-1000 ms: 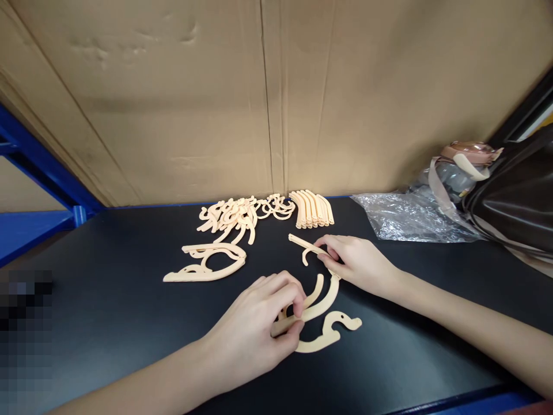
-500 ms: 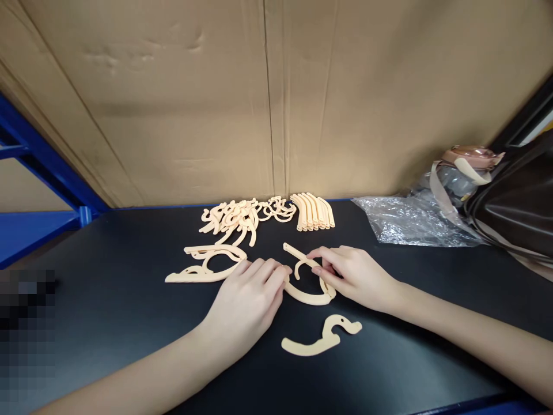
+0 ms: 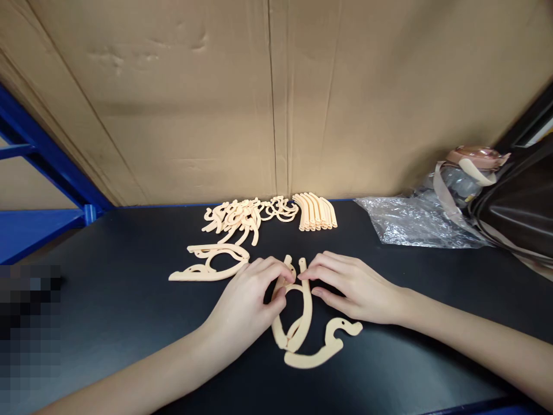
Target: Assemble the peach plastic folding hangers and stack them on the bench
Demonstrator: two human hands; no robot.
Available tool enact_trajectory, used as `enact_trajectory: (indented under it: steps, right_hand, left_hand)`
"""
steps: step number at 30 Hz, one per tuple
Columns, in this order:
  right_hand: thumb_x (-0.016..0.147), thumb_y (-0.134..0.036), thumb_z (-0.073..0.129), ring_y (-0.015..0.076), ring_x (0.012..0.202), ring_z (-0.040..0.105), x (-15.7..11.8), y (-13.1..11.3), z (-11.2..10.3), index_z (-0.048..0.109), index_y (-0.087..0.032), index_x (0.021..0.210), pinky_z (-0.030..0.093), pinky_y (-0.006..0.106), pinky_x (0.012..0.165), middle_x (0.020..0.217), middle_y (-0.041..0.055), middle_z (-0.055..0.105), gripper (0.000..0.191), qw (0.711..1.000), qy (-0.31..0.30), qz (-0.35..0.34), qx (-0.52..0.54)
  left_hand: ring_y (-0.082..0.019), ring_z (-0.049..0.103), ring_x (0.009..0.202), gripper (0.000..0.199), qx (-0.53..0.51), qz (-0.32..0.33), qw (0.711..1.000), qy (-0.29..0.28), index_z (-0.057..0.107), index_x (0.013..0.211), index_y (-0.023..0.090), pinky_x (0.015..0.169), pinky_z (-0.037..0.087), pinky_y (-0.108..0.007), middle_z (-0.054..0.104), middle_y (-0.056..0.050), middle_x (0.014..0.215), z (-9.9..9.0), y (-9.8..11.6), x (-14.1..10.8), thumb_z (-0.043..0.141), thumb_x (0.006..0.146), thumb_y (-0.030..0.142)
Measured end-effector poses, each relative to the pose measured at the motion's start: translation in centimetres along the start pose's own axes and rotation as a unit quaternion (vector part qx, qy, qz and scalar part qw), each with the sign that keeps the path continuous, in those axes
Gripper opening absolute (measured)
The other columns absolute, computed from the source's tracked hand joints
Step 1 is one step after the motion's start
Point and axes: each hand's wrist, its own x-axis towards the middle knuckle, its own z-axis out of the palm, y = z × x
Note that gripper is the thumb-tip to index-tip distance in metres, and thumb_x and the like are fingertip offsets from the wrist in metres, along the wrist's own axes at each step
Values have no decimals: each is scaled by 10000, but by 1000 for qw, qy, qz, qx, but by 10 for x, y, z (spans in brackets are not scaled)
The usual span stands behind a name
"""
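Between my hands is a cream-coloured folding hanger (image 3: 307, 314), its two long arms pointing away from me and joined at the near end. My left hand (image 3: 254, 294) grips the left arm close to its far tip, with finger and thumb around it. At the right arm, my right hand (image 3: 345, 282) has its fingertips curled over the upper part and its thumb close beside. A loose hook piece (image 3: 319, 354) lies in front, against or just under the joined end. Left of my left hand rests another folded hanger (image 3: 207, 276) of the same kind.
Toward the back of the black table (image 3: 108, 323) lie a jumbled pile of hook pieces (image 3: 235, 216), some small curved pieces (image 3: 280, 208) and a stack of hanger arms (image 3: 315, 212). Clear plastic wrap (image 3: 406, 222), a strapped bottle (image 3: 466, 173) and a dark bag (image 3: 518, 202) sit at right.
The hanger has turned so its joined end now faces me, and its arms are closer together. My left hand has shifted its hold to the left arm. The view has moved slightly.
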Motion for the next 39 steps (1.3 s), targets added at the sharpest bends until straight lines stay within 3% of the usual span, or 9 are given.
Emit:
enact_trajectory:
  steps: [5, 9, 15, 20, 23, 26, 32, 39]
  right_hand:
    - [938, -268, 476, 181, 998, 528, 1, 4, -2, 607, -210, 1142, 467, 348, 850, 1117, 69, 585, 249, 1000, -5, -5, -29]
    - [946, -307, 472, 180, 963, 537, 2, 4, -2, 638, -192, 1055, 441, 356, 840, 1047, 72, 609, 229, 999, -2, -3, -43]
    - [918, -398, 529, 169, 882, 525, 0, -3, -9, 641, -185, 914, 401, 338, 820, 900, 47, 622, 241, 999, 0, -33, -24]
    - [783, -461, 690, 162, 825, 507, -5, -12, -33, 615, -224, 857, 403, 304, 746, 835, -2, 589, 259, 995, -92, 28, 17]
    - [775, -360, 715, 153, 818, 507, -9, -17, -44, 611, -252, 809, 406, 292, 741, 796, -32, 573, 153, 986, -153, 56, 32]
    - [850, -226, 616, 152, 789, 511, -11, -17, -49, 611, -254, 780, 401, 302, 722, 788, -26, 572, 76, 984, -175, 40, 17]
    - [850, -41, 501, 138, 775, 522, -11, -1, -47, 642, -260, 807, 383, 275, 636, 834, -13, 576, 264, 986, -165, 31, 17]
    - [942, -222, 458, 133, 827, 551, -13, 10, -49, 624, -217, 899, 422, 259, 706, 932, 23, 579, 171, 989, -105, 86, 64]
  left_hand:
    - [-154, 610, 835, 196, 10, 24, 1000, -6, 594, 930, 233, 787, 456, -320, 670, 15, 937, -1, -1, -1, 491, 855, 84]
    - [-148, 620, 842, 166, 57, 71, 996, 1, 596, 931, 227, 815, 449, -332, 689, 17, 970, -2, -4, 2, 486, 886, 110]
    - [-147, 640, 936, 278, 135, 148, 980, 14, 578, 990, 208, 940, 447, -360, 675, -6, 1079, -3, -13, 4, 390, 898, 25]
    - [-146, 636, 1028, 375, 138, 168, 976, 10, 551, 1074, 216, 1052, 417, -400, 655, -17, 1169, -2, -18, 4, 355, 855, -18]
    - [-148, 615, 1086, 419, 143, 174, 974, -2, 540, 1103, 204, 1066, 415, -405, 638, -32, 1201, -2, -18, 7, 360, 817, -43]
    - [-153, 607, 1092, 458, 157, 169, 973, -22, 536, 1109, 188, 1079, 397, -421, 627, -49, 1207, -4, -17, 12, 348, 783, -73]
    - [-131, 599, 1092, 500, 140, 182, 970, -83, 554, 1081, 199, 1141, 290, -439, 632, -20, 1159, -10, -20, 19, 316, 760, -102]
    - [-179, 545, 1191, 421, 153, 216, 961, -79, 573, 1100, 184, 1151, 236, -502, 644, -30, 1169, -13, -25, 19, 337, 842, -50]
